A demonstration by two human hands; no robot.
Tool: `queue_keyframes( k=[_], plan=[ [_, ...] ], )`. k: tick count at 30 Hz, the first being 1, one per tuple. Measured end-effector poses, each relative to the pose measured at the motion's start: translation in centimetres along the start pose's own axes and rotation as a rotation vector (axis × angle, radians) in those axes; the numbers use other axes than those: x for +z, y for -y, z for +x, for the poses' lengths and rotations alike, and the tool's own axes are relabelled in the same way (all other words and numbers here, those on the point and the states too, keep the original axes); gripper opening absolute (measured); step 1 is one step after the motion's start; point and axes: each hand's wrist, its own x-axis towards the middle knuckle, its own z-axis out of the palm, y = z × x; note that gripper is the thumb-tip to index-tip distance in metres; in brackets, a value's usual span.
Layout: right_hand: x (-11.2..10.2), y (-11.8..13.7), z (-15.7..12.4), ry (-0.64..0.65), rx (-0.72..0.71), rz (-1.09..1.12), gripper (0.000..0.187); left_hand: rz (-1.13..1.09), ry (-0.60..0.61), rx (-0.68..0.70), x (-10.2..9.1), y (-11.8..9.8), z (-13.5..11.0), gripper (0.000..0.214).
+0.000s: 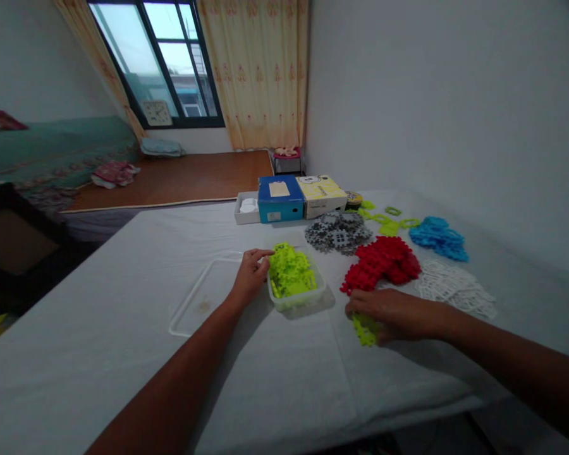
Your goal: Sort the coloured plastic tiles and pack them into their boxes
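Centre of frame, on white-clothed table [123,354]: clear container [296,302], filled with lime-green interlocking pieces [290,273]. Left hand [252,273] against the container's left wall, fingers curled over the rim, fingertips touching the pieces inside; true grasp or mere contact not discernible. Right hand [389,313] at lower right of centre, palm down, fingers extended and spread flat, released rather than clenched, pressing on a small green cluster [364,330] lying on the cloth just right of the container. Left of the container, touching neither hand: clear lid [203,297], flat on the cloth. Directly above the right hand: red pile [384,262]. Further up: grey pile [339,232]. Right of frame: blue pile [439,238] and white pile [455,287]. Near the table's far edge, 3 boxes in a row: white box [247,208], blue box [279,198], yellow box [321,194]. Between yellow box and blue pile: loose green frames [389,221].
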Motion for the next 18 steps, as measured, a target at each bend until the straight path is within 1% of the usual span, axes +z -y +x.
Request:
queue_keyframes(
  k=[2, 3, 4, 7, 8, 10, 12, 13, 15, 16, 18],
  plan=[
    [-1.0, 0.2, 1.1, -0.026, -0.029, 0.042, 0.03, -0.005, 0.0, 0.009, -0.1, -0.1, -0.1, 0.027],
    [-1.7, 0.4, 1.8, -0.071, -0.053, 0.092, 0.02, -0.007, -0.001, 0.015, -0.1, -0.1, -0.1, 0.028],
    [-2.3, 0.8, 2.8, -0.147, -0.07, 0.153, 0.014, -0.006, -0.003, 0.018, -0.2, -0.1, -0.1, 0.028],
    [-4.0, 1.9, 5.9, -0.45, -0.052, 0.288, 0.02, 0.02, -0.009, 0.017, -0.4, 0.0, -0.1, 0.03],
    [-4.5, 2.0, 6.9, -0.519, -0.054, 0.302, 0.023, 0.031, -0.01, 0.015, -0.5, 0.0, -0.1, 0.031],
    [-5.6, 1.1, 8.5, -0.594, -0.095, 0.286, 0.032, 0.048, -0.004, 0.011, -0.6, -0.1, 0.0, 0.033],
    [-7.2, -1.6, 9.2, -0.667, -0.108, 0.212, 0.041, 0.061, 0.002, 0.011, -0.8, -0.2, 0.0, 0.035],
    [-8.1, -3.7, 9.2, -0.715, -0.072, 0.157, 0.04, 0.068, 0.001, 0.014, -0.9, -0.2, 0.0, 0.035],
    [-10.2, -9.0, 8.9, -0.785, 0.079, 0.032, 0.034, 0.084, -0.007, 0.022, -1.0, -0.3, 0.0, 0.036],
    [-11.1, -11.9, 8.6, -0.774, 0.176, -0.023, 0.031, 0.093, -0.013, 0.026, -1.1, -0.3, 0.0, 0.036],
    [-12.5, -17.6, 8.0, -0.683, 0.361, -0.102, 0.034, 0.108, -0.026, 0.039, -1.2, -0.1, 0.1, 0.036]
  ],
)
